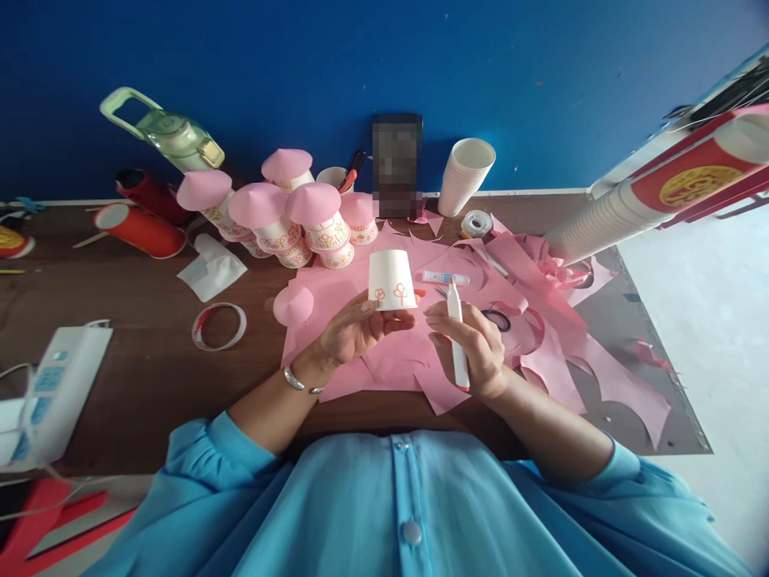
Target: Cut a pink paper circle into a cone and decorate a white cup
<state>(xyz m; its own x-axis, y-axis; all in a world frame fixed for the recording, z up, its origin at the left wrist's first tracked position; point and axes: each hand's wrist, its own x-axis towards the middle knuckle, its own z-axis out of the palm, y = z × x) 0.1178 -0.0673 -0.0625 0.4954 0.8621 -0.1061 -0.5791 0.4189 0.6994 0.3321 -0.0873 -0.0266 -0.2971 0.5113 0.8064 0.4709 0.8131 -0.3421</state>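
My left hand [354, 330] grips a white paper cup [390, 272] upside down by its rim, fingers beneath and thumb at the side. Red-orange flowers are drawn on the cup's side near the rim. Just to the right, my right hand [477, 344] is closed round a white marker [456, 332] with a red end. The marker points upward, and its tip is apart from the cup. Under both hands lie pink paper sheets [366, 365]. A glue tube [444, 277] and scissors [497, 320], partly hidden, rest on the paper behind my right hand.
Decorated cups with pink cone tops [258, 207] stand stacked at the back left. A tape ring [219, 326], tissue [211, 268] and power strip [69, 393] lie left. Behind are a blurred dark upright object [397, 168] and stacked white cups [465, 176]; a longer cup stack [606, 216] leans right.
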